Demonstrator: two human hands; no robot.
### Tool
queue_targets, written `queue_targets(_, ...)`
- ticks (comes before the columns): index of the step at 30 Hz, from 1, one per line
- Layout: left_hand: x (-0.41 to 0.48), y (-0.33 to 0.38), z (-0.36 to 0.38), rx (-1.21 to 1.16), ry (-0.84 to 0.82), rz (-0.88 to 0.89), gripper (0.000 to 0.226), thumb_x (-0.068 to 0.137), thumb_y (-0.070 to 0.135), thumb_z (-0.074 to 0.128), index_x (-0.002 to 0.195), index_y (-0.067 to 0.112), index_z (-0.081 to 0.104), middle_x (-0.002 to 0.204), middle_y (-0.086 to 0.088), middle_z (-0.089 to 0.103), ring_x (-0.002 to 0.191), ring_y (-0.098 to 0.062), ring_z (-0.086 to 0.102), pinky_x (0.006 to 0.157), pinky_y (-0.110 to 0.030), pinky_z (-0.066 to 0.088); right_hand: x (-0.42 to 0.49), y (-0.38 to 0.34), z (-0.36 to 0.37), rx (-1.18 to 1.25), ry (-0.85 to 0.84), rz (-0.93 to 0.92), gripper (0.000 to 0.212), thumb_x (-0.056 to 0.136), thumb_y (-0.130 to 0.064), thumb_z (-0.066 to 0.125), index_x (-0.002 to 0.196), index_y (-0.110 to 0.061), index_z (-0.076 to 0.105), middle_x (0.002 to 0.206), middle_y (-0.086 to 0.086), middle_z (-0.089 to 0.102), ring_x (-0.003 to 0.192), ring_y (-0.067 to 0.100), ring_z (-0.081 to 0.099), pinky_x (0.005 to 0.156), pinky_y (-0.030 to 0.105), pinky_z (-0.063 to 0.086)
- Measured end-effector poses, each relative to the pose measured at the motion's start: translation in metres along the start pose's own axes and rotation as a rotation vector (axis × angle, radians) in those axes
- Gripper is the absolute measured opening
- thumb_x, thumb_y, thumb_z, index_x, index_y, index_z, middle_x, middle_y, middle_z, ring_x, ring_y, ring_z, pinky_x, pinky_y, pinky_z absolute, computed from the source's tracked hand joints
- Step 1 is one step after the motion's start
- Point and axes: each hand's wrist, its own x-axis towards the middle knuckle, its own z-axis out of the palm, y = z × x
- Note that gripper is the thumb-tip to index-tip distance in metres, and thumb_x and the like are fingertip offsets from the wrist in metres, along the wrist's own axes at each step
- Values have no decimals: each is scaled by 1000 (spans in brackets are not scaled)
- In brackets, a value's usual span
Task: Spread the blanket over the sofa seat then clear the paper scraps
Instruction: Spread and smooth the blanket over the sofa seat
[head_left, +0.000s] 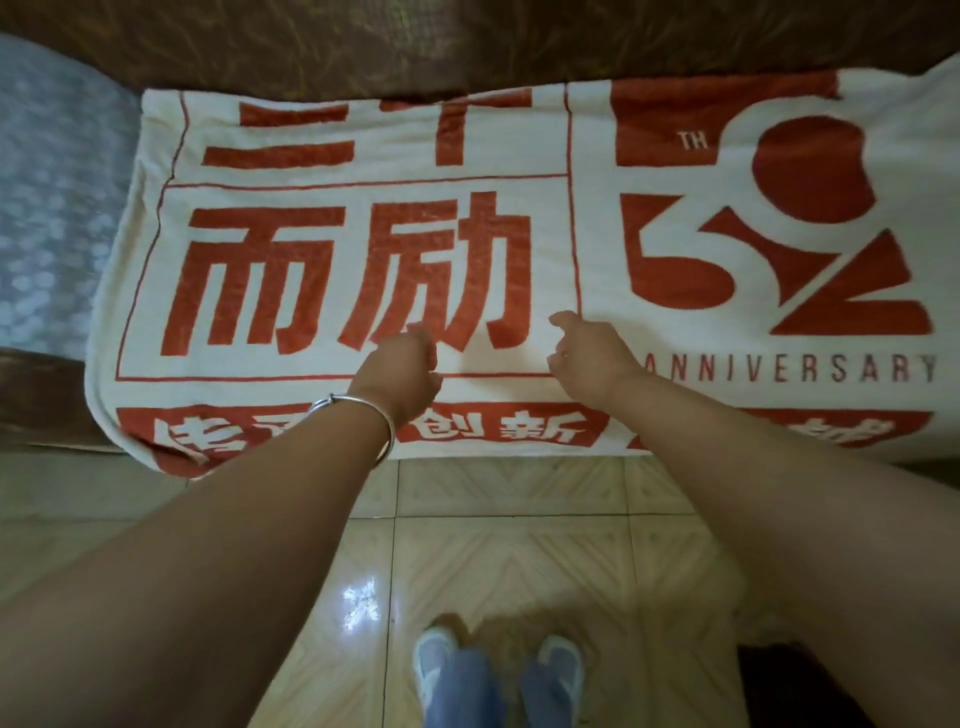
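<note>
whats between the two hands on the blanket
Only bare blanket shows between the left hand and the right hand in the head view: white cloth crossed by a thin red line, with no paper scraps there.

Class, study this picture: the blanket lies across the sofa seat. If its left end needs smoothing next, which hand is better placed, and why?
Probably the left hand: it hovers over the blanket nearer that end, while the right hand sits towards the middle and would have to cross over.

Blanket (550, 249) white w/ red lettering; sofa (363, 41) brown; floor tiles (519, 545) beige, chevron pattern.
</note>
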Motion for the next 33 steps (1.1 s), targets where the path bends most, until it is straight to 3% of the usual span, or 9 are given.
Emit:
queue_targets(3,-25,20,1,30,-26,17,19,89,23,61,93,6,54,86,-12,61,78,-27,59,70,-34,48,-31,1,-3,70,1,47,53,92,-5,39,144,-13,33,112,19,64,99,33,63,82,37,55)
queue_targets(8,-56,48,-9,37,-4,99,38,89,26,58,57,20,37,60,1,46,58,-17,45,59,-29,41,-75,-3,-18,136,40,67,52,93,-5,39,144,-15,35,111,16,64,93,29,63,74,31,50)
queue_targets(12,-77,61,-20,-37,35,110,31,90,13,50,60,17,42,60,-1,46,61,-21,48,60,-30,44,-112,-6,-33,226,115,104,46,95,-11,40,141,-13,38,101,11,62,90,25,62,78,32,53)
queue_targets(15,-98,72,-29,-131,44,164,26,90,9,49,65,15,47,61,-1,47,62,-22,50,65,-33,49,-142,-10,-43,281,214,159,45,97,-14,40,141,-13,36,115,15,64,100,29,66,85,36,55)
queue_targets(19,-124,90,-36,-171,47,259,24,88,5,49,65,11,47,60,-3,48,60,-23,49,60,-37,49,-183,-8,-54,373,299,207,39,98,-14,39,137,-13,45,126,13,58,104,28,64,86,40,57)
queue_targets(22,-143,114,-38,-212,44,317,25,86,3,49,64,12,44,60,-4,46,58,-21,45,58,-33,44,-213,0,-65,409,393,228,35,99,-17,39,133,-12,49,122,12,60,101,27,65,84,41,58)
queue_targets(26,-167,152,-33,-281,16,359,24,87,2,50,66,11,44,61,-4,46,57,-19,44,60,-32,49,-248,14,-80,414,540,251,30,99,-23,43,125,-12,54,116,9,64,98,23,67,81,38,60)
queue_targets(29,-191,182,-25,-339,11,396,23,89,3,50,68,10,44,61,-3,46,54,-14,43,53,-21,43,-275,30,-91,435,632,268,28,99,-26,43,118,-12,57,112,8,65,96,20,67,80,36,60)
queue_targets(33,-227,219,-10,-460,6,388,25,92,10,51,70,13,41,65,1,48,57,-10,50,54,-18,47,-316,57,-98,447,701,269,26,99,-29,42,110,-11,58,108,7,67,93,19,68,76,32,60)
